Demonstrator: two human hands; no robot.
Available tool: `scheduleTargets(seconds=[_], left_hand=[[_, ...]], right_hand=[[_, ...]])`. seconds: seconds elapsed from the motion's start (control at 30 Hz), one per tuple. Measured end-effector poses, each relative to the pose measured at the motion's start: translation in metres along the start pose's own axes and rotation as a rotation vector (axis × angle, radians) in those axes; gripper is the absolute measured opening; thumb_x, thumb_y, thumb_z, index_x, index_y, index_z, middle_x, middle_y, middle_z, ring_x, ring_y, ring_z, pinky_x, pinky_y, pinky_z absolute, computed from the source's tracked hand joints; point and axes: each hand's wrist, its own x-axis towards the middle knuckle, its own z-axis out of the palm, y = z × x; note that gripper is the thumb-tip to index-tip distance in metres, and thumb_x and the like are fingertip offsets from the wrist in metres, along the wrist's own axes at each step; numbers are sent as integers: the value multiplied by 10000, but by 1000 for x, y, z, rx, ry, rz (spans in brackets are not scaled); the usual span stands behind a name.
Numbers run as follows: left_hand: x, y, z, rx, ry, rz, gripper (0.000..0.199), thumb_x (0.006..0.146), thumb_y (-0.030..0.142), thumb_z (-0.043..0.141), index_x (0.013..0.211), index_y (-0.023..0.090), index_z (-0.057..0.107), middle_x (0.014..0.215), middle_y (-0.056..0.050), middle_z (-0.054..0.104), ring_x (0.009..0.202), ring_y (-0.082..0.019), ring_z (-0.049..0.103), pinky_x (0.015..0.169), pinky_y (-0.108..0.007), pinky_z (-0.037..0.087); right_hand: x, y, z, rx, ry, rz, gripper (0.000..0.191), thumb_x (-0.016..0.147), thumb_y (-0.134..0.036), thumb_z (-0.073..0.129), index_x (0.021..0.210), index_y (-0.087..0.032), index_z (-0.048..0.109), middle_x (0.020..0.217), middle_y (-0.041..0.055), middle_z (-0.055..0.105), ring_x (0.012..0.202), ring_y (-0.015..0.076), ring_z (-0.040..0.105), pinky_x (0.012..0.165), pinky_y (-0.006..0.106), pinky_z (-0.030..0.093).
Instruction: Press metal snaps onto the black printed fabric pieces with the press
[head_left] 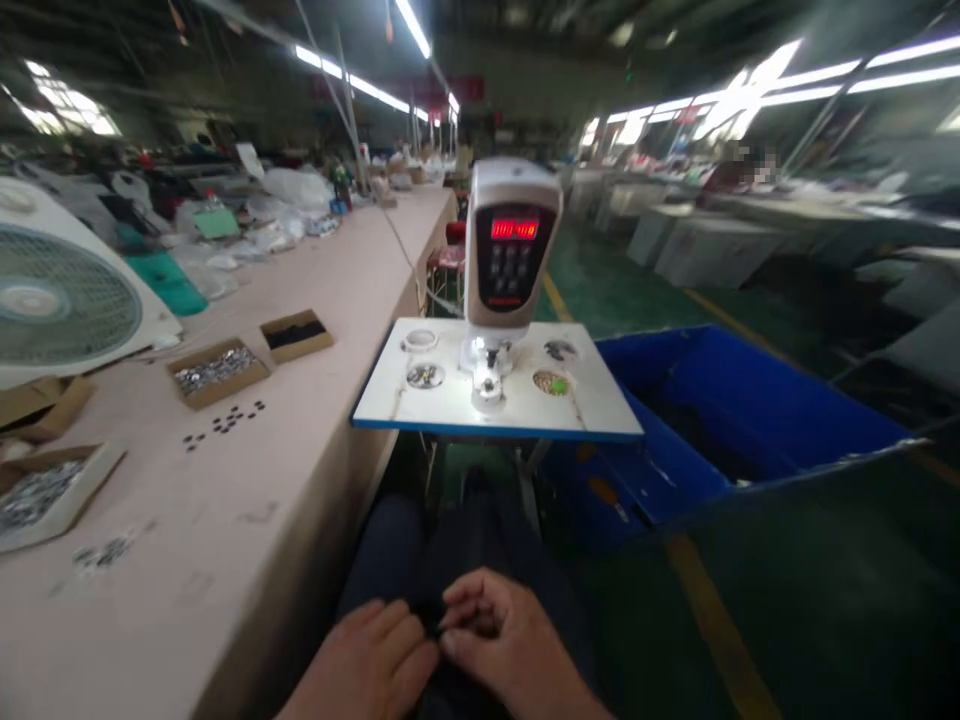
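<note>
Both hands are low in the view, above the dark-clothed lap. My left hand (367, 660) has its fingers curled together, palm down; whatever they may hold is hidden. Close beside it, my right hand (506, 635) has bent fingers with the thumb near the fingertips, and something small and dark shows between the two hands, too small to name. Ahead of them is a white machine (514, 250) with a lit red display, mounted on a small white table (450, 410) with round cups of small parts let into its top.
Left is a long table (300, 420) with a fan (67, 290), a box of metal parts (217, 372), a box of dark pieces (296, 335), a tray (52, 495) and loose discs (225, 422). A blue bin (750, 400) stands to the right.
</note>
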Motion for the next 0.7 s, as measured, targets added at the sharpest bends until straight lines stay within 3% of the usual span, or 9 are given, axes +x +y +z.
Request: scheduleTargets(seconds=[0.17, 0.53, 0.7], left_hand=[[0, 8, -28, -101, -79, -43, 294, 1038, 220, 333, 1000, 144, 615, 803, -45, 623, 721, -197, 530, 656, -353, 390], [-5, 6, -50, -141, 116, -36, 236, 1002, 128, 445, 1017, 85, 676, 827, -78, 687, 799, -198, 587, 703, -349, 475], [-6, 6, -56, -129, 127, -32, 220, 994, 116, 467, 984, 94, 685, 817, -71, 694, 806, -194, 592, 711, -343, 486]], right_hand=[[-10, -17, 3, 14, -14, -25, 302, 751, -221, 765, 1039, -196, 679, 901, 23, 756, 824, 163, 713, 774, 283, 565], [-17, -34, 11, -179, -18, -204, 277, 816, -119, 719, 1066, -237, 720, 917, -18, 786, 811, 127, 744, 773, 230, 592], [-17, -36, 12, -280, -23, -282, 350, 798, -71, 723, 1091, -264, 722, 908, -52, 790, 798, 104, 746, 755, 184, 582]])
